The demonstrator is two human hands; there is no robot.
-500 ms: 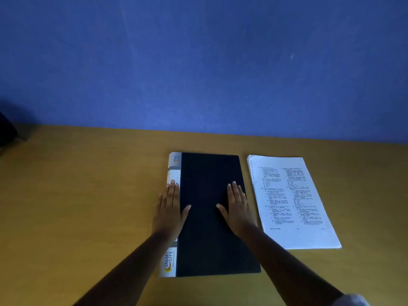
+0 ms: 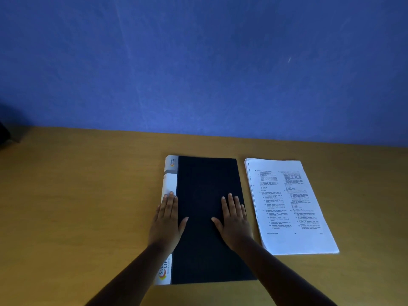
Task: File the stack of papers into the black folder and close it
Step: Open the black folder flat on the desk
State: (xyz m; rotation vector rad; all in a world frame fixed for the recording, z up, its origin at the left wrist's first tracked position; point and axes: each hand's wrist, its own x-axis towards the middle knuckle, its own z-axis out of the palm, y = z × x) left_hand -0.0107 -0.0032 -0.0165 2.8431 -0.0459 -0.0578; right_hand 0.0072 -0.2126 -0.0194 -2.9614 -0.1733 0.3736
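Black folder (image 2: 207,219) lies closed and flat on the tabletop (image 2: 77,206), roughly centre, long side running away from the person. White spine strip (image 2: 170,184) along its left edge, with an orange logo and "SMART LIFE" print at the near end and a smaller logo at the far end; a grey band crosses the strip near the far end.

Left hand (image 2: 166,226) rests palm down over the spine edge, half on the white strip and half on the black cover, grip spread flat, fingers together and pointing away, thumb splayed right onto the cover; holds nothing. Right hand (image 2: 235,224) rests palm down on the right part of the cover, grip also spread flat, fingers slightly apart, thumb out to the left; holds nothing. Little-finger side sits near the folder's right edge. Both forearms come in from the bottom of the view, bare.

Stack of papers (image 2: 289,206) lies just beside the folder on its right, not touching it, a narrow strip of tabletop between them. Top sheet is white with two columns of small printed text, too small to read. Sheet edges fan slightly at the far left corner.

Tabletop is yellow-brown wood. Blue wall (image 2: 198,62) behind it. Dark object (image 2: 5,133) at the far left edge, unclear what it is
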